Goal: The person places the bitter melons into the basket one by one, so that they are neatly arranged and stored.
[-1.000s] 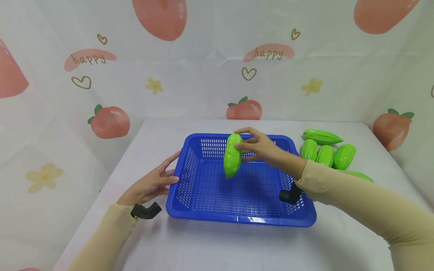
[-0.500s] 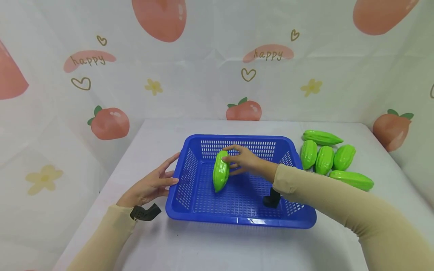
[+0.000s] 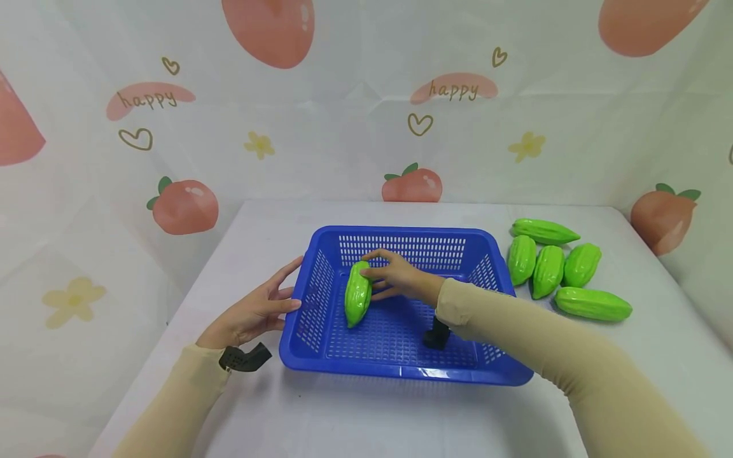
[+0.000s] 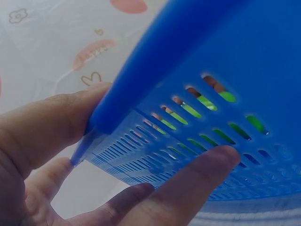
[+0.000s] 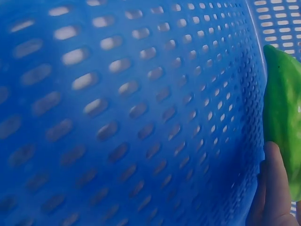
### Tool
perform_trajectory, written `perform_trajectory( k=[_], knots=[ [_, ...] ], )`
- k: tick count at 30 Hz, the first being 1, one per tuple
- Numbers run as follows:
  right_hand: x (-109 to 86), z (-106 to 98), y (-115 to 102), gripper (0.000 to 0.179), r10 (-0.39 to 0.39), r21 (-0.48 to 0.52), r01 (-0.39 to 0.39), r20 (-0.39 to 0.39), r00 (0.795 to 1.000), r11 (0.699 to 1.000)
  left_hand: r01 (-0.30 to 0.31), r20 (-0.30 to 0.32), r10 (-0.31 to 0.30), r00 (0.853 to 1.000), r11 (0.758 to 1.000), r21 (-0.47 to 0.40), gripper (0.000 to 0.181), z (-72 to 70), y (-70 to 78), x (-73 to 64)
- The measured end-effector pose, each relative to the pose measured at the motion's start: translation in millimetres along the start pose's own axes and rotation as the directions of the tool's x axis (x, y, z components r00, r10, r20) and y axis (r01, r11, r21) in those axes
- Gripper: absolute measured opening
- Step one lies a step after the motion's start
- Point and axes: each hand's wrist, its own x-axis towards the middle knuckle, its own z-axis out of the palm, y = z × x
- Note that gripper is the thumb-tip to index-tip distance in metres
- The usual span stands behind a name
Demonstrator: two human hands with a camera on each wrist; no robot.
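Observation:
A blue perforated plastic basket (image 3: 401, 372) stands on the white table. My left hand (image 3: 258, 312) holds its left side, thumb at the rim and fingertips against the outer wall (image 4: 263, 136). Inside the basket, toward its left wall, my right hand (image 3: 395, 277) grips a glossy bright green ribbed gourd (image 3: 357, 296) by its upper end. The gourd tilts, its pointed tip down near the basket floor. In the right wrist view the gourd (image 5: 284, 103) shows at the right edge, with a fingertip (image 5: 275, 160) against it.
Several similar green gourds lie on the table right of the basket, one long one (image 3: 544, 231) at the back and another (image 3: 593, 304) nearer. A white cloth backdrop (image 3: 332, 152) with printed fruit hangs behind the table (image 3: 275, 222).
My right hand has moved left and down into the basket, carrying the green gourd toward the left wall. My left hand and the basket have stayed in place.

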Motion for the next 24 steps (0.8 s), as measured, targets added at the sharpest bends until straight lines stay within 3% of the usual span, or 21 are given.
perform_trajectory(
  k=[12, 24],
  knots=[
    [16.3, 20, 3, 0.042, -0.017, 0.015, 0.017, -0.013, 1.0, 1.0, 0.001, -0.02, -0.001, 1.0, 1.0, 0.027, 0.09, 0.8, -0.1, 1.4],
    [25.7, 23, 2, 0.041, -0.011, 0.004, 0.011, -0.044, 0.999, 1.0, 0.008, -0.022, -0.007, 1.0, 1.0, 0.026, 0.09, 2.2, 0.1, 1.4]
  ],
)
